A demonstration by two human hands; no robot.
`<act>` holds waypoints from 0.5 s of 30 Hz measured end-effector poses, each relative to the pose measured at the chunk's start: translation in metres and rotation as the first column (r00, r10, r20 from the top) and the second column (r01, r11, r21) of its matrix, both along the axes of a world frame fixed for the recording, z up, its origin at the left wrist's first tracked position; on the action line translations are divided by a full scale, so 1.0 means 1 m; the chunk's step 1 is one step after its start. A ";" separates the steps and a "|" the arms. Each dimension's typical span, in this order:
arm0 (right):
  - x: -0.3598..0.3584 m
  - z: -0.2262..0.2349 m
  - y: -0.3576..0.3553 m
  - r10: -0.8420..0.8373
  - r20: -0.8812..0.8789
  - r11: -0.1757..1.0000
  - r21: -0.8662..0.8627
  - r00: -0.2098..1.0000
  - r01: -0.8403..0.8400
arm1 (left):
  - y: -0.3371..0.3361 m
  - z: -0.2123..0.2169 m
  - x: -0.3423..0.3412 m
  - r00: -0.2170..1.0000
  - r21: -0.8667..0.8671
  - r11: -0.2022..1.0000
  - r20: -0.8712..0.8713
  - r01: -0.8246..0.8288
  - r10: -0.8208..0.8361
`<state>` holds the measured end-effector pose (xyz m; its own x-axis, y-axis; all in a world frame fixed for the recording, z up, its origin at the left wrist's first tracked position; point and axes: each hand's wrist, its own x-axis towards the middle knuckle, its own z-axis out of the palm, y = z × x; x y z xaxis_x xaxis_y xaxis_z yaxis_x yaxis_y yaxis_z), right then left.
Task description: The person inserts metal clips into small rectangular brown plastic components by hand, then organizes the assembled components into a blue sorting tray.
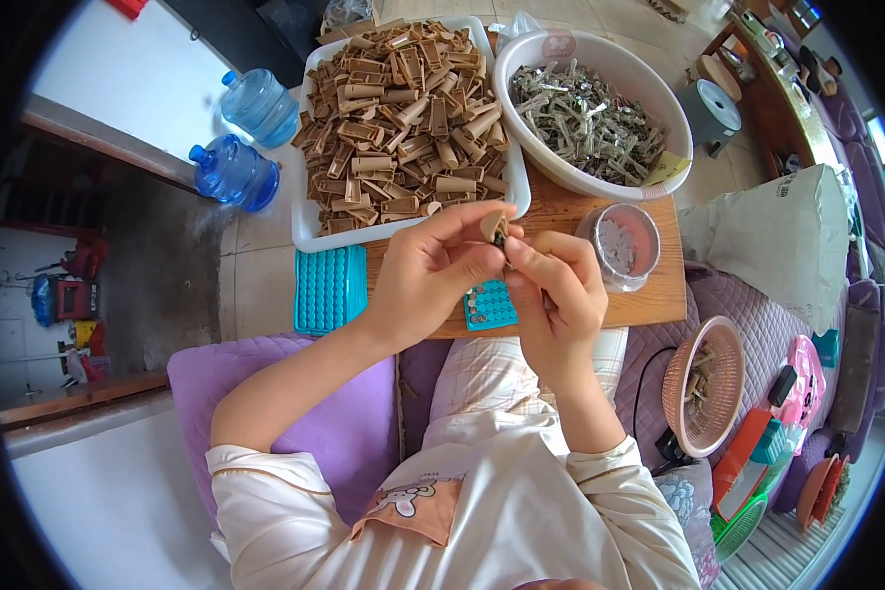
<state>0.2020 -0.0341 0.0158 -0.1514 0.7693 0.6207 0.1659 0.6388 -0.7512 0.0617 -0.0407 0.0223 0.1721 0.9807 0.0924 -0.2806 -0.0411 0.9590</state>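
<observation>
Over the table's near edge, my left hand (441, 264) is closed on a tan plastic piece (495, 225), a curved shell like those in the big tray. My right hand (558, 285) pinches at the lower end of the same piece, fingertips meeting those of the left. Something small and dark shows between the fingers, mostly hidden. Below the hands lies a turquoise dimpled tray (492, 307) with small round metallic bits in some of its pockets. To its left sits a stack of similar turquoise trays (328, 291).
A white tray (301, 218) heaped with tan pieces fills the far left of the wooden table (659, 295). Beside it stands a white basin (680, 113) of metallic strips. A pink tub (645, 236) holds pale pieces. On the sofa rests a pink basket (733, 388). Two blue water bottles (251, 182) stand left.
</observation>
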 end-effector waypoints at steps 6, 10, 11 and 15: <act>-0.003 -0.014 0.003 0.047 -0.001 0.998 -0.053 0.999 -0.047 | 0.002 -0.001 -0.003 0.999 -0.181 0.983 0.037 0.033 -0.027; -0.003 -0.020 0.004 -0.026 0.053 0.990 -0.135 0.998 0.033 | 0.002 -0.003 0.002 0.998 -0.131 0.990 -0.040 -0.044 0.039; -0.003 -0.025 0.006 -0.028 0.070 0.997 -0.069 0.997 0.033 | 0.001 -0.002 0.002 0.998 -0.133 0.990 -0.041 -0.045 0.040; -0.004 -0.030 0.007 -0.038 0.105 0.999 0.003 0.994 0.038 | -0.001 -0.008 0.001 0.983 -0.168 0.983 -0.179 -0.070 0.039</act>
<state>0.1980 -0.0270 -0.0138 -0.1866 0.7752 0.6035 0.2676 0.6311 -0.7281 0.0629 -0.0415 0.0144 0.1160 0.9875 -0.1066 -0.1102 0.1194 0.9867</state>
